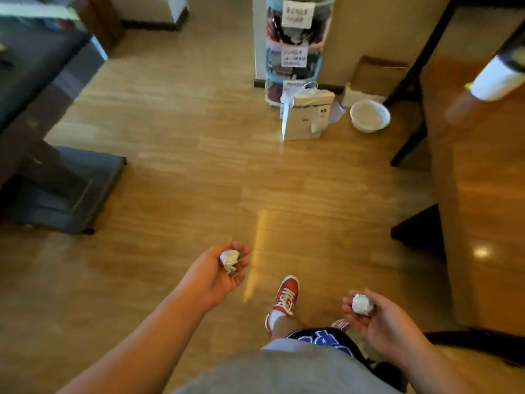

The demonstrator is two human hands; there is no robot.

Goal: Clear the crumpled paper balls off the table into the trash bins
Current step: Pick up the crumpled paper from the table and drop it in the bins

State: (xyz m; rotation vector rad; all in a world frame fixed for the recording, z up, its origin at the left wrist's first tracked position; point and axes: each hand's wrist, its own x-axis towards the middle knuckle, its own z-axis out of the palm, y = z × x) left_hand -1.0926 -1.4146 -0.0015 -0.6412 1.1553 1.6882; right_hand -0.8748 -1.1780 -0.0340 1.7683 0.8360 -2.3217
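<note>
- The person stands on a wood floor (181,172), both forearms held out in front, palms turned up.
- The left hand (216,273) is cupped, fingers curled loosely around a crumpled paper ball (229,259) that sits in the palm near the fingertips.
- The right hand (375,317) is cupped the same way and holds a second paper ball (362,303), with the thumb and fingers bent around it but not closed tight.
- A red shoe (284,298) shows on the floor between the two hands.
- Farther ahead, a white basket-style trash bin (369,115) sits on the floor, well apart from both hands.
- Just beside it, to the left, stands a white paper bag (305,118) with handles.
- A brown wooden table (483,200) runs along the right edge of the view, with a dark leg near the bin.
</note>
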